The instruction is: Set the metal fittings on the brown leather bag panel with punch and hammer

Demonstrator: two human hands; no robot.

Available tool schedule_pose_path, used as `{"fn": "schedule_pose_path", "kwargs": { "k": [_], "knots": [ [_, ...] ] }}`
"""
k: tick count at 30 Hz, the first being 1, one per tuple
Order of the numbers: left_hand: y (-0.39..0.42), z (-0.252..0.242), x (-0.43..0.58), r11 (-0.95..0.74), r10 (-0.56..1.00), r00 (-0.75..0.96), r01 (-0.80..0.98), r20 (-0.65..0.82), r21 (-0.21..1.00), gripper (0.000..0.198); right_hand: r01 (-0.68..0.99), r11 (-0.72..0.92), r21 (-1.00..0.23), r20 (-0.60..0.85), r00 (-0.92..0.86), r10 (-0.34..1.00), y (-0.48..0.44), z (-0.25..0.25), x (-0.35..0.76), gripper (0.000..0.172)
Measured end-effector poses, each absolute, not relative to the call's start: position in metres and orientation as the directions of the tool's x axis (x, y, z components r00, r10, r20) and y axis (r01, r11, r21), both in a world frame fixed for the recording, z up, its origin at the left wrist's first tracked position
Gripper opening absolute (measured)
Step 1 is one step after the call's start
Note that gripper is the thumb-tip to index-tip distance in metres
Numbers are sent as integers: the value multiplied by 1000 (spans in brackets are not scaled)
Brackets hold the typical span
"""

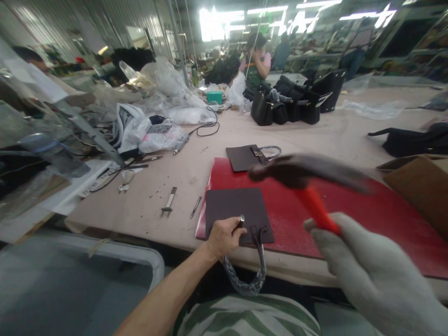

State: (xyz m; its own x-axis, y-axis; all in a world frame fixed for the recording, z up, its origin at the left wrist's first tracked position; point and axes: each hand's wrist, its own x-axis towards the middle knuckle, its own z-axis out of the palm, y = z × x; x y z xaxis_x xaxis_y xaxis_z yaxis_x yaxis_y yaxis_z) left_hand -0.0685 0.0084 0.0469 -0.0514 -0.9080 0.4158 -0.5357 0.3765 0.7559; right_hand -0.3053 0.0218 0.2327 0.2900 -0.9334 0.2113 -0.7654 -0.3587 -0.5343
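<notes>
My right hand (364, 261), in a pale glove, grips the orange handle of a claw hammer (294, 170). The hammer is raised over the red mat (336, 214) and blurred by motion. My bare left hand (224, 238) is closed around a short metal punch (241, 220), held upright on a dark brown bag panel (234, 205). Its lower end is hidden by my fingers. A plastic-wrapped handle (250, 280) is attached to that panel and hangs over the table's front edge. Farther back, a second brown panel (241, 157) with a wrapped handle lies partly on the mat.
Left of the mat lie a thin metal rod (196, 207) and a pronged metal tool (169, 202). Black handbags (287, 102) stand at the back, near a seated person (257, 65). Plastic wrapping (168, 93) is heaped back left. A grey bin (154, 256) sits below the table edge.
</notes>
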Motion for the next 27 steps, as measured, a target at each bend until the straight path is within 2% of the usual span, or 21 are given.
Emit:
{"fn": "schedule_pose_path", "kwargs": {
  "k": [1, 3, 6, 7, 10, 12, 15, 17, 20, 24, 27],
  "knots": [
    [8, 46, -68, 375, -909, -52, -539, 414, 754, 5, -748, -387, -540, 255, 293, -922, 23, 232, -306, 28],
    [8, 45, -68, 368, -911, -49, -551, 410, 749, 5, -773, -458, -439, 263, 377, -888, 23, 226, -307, 27],
    [8, 44, -68, 368, -910, -48, -551, 412, 749, 3, -852, -471, -229, 56, 471, -880, 19, 216, -307, 32],
    [9, 44, -68, 370, -909, -47, -549, 414, 750, 3, -870, -436, -232, 16, 445, -895, 16, 213, -304, 34],
    [9, 47, -67, 359, -916, -49, -541, 398, 760, 4, -867, -297, -399, -37, 339, -940, 0, 200, -286, 34],
    [9, 51, -66, 342, -928, -60, -527, 367, 778, 7, -855, -216, -472, -124, 306, -944, -14, 183, -270, 30],
    [9, 57, -64, 304, -948, -58, -461, 313, 834, 14, -906, -105, -410, -277, 233, -932, -31, 150, -252, 23],
    [9, 60, -62, 244, -967, -26, -379, 253, 893, 12, -936, -59, -346, -322, 177, -930, -36, 133, -246, 24],
    [11, 59, -55, 202, -974, 48, -255, 221, 946, 7, -946, -31, -322, -331, 143, -933, -37, 123, -245, 26],
    [22, 54, -40, 281, -936, 143, -245, 322, 928, 13, -951, 6, -309, -346, 106, -932, -37, 123, -247, 26],
    [30, 49, -33, 137, -953, 243, -188, 182, 972, 15, -953, 6, -302, -348, 104, -932, -37, 122, -247, 26]
  ]
}}
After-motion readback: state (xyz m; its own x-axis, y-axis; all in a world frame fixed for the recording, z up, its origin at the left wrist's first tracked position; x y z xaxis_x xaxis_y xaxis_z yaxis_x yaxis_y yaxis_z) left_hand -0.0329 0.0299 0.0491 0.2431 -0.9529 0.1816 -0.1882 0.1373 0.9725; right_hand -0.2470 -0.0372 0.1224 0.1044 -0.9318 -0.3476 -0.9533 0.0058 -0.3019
